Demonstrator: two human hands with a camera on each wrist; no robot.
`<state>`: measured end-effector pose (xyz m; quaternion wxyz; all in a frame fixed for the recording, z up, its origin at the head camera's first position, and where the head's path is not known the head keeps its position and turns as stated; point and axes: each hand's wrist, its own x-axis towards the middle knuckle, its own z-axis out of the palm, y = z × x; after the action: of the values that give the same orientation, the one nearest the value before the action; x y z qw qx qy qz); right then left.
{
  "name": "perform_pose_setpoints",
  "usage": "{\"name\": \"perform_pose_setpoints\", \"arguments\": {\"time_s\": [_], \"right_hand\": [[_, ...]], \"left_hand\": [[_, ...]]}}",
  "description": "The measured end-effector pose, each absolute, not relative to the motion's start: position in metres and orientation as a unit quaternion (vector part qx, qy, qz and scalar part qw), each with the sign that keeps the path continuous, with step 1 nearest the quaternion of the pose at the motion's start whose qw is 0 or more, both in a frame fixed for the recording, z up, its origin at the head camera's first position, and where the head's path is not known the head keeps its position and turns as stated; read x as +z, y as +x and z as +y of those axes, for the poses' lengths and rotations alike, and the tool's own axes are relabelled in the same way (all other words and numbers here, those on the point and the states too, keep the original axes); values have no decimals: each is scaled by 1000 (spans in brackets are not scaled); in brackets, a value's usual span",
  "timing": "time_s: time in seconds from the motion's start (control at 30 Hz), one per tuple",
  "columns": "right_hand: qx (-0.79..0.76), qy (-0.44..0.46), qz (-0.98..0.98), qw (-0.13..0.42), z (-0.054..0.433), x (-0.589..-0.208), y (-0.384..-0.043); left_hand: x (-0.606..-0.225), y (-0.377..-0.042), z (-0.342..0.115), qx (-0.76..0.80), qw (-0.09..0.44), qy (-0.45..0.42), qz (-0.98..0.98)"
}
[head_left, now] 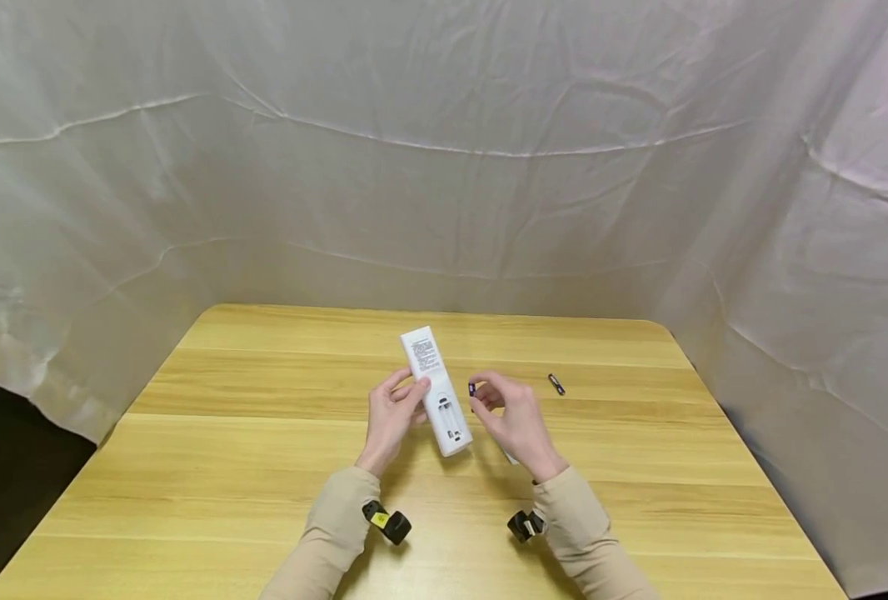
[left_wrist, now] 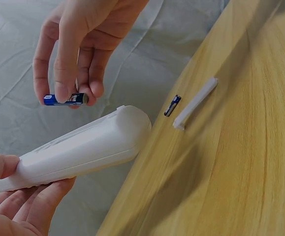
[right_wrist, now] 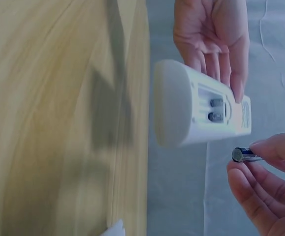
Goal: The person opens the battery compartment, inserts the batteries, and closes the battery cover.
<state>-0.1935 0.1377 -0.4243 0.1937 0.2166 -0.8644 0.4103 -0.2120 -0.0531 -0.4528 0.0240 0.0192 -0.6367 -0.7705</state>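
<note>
A person's left hand [head_left: 393, 421] is gripping one white remote control [head_left: 423, 356] above a wooden table [head_left: 212, 492], thumb on its back, fingers beneath, while the bent right hand [head_left: 519, 417] is pinching one battery [left_wrist: 63, 100] of two just beside it. The second battery [head_left: 556, 384] and one thin white piece [left_wrist: 195, 104] are lying on the table.

The head camera looks forward and down, well back, over nearly the whole worktop [head_left: 189, 517] to the grey cloth [head_left: 444, 208] beyond. The left wrist camera [head_left: 396, 527] looks from close beside the left hand [head_left: 391, 412] along the remote [head_left: 438, 383] toward the right hand [head_left: 521, 421], with the worktop tilted at right. The right wrist camera [head_left: 521, 527], equally close, looks back at the remote's battery bay [right_wrist: 206, 101] and the left hand, the worktop at left. All three views share the remote and both hands.
</note>
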Motion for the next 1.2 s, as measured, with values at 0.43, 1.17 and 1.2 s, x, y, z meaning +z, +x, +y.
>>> {"name": "perform_pose_setpoints", "arguments": {"time_s": [0.43, 1.17, 1.2], "right_hand": [[416, 233, -863, 168, 126, -425, -187], [402, 245, -868, 156, 113, -430, -180], [399, 244, -870, 157, 112, -430, -179]], "left_hand": [[-451, -212, -53, -776, 24, 16, -630], [-451, -212, -52, -775, 24, 16, -631], [-451, -212, -52, -776, 24, 16, -630]]}}
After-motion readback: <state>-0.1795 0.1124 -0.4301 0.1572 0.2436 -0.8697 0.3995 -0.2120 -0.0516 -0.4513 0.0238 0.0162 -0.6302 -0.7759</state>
